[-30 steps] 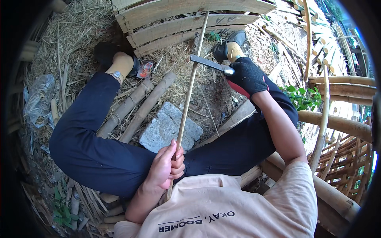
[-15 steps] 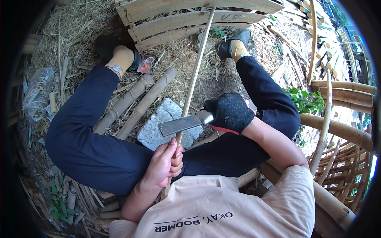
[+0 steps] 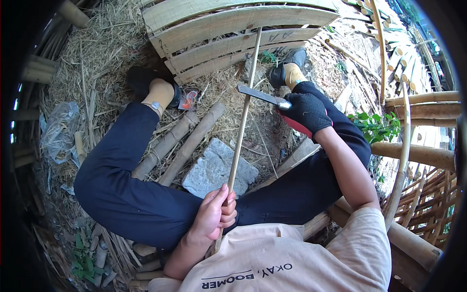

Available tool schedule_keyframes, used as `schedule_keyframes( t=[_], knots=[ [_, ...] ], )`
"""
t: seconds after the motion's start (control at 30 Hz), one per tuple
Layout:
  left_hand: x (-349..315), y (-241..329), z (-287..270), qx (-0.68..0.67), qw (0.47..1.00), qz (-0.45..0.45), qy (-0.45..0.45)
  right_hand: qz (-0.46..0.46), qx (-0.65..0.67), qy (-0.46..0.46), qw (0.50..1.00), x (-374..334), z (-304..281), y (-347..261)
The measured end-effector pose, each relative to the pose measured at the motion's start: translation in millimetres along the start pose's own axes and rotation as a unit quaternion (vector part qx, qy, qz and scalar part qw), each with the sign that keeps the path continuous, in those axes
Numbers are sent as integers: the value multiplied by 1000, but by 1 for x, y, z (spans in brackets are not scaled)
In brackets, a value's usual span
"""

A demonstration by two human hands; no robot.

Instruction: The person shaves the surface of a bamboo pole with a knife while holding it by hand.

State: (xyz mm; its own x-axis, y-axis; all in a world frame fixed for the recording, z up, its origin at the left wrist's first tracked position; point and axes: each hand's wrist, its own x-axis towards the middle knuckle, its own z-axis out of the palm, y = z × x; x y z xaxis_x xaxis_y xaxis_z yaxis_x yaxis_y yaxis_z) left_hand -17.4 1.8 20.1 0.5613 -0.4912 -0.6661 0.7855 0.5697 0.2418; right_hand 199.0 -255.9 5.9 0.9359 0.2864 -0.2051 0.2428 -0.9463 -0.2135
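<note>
My bare left hand is closed round the lower part of a long, thin bamboo strip, its thumb lying along it. The strip slants up and away from my shirt, its far end in front of a slatted wooden crate. My right hand, in a black glove with a red palm, grips a broad-bladed knife. The grey blade lies across the upper half of the strip, near its tip. Most of the knife's handle is hidden in the glove.
Between my legs a grey stone block sits beside two bamboo poles. The slatted crate stands ahead. A clear plastic bag lies on straw at left. Bamboo rails and a woven basket are at right.
The knife and my right hand have moved away from my left hand, up along the strip toward its far end. My left hand keeps its grip. The whole view has shifted slightly.
</note>
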Motion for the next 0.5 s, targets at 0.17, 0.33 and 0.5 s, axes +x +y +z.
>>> schedule_keyframes(
  t=[0.17, 0.33, 0.5],
  knots=[
    [0, 0, -2, -33, 999, -21, -25, -186, 62, -120, 973, -40, 3, -38],
    [1, -4, -11, -86, 993, -49, -67, -212, 25, -147, 966, -40, 10, -48],
    [3, -5, -13, -98, 992, -52, -66, -186, 7, -125, 975, -38, 5, -50]
  ],
)
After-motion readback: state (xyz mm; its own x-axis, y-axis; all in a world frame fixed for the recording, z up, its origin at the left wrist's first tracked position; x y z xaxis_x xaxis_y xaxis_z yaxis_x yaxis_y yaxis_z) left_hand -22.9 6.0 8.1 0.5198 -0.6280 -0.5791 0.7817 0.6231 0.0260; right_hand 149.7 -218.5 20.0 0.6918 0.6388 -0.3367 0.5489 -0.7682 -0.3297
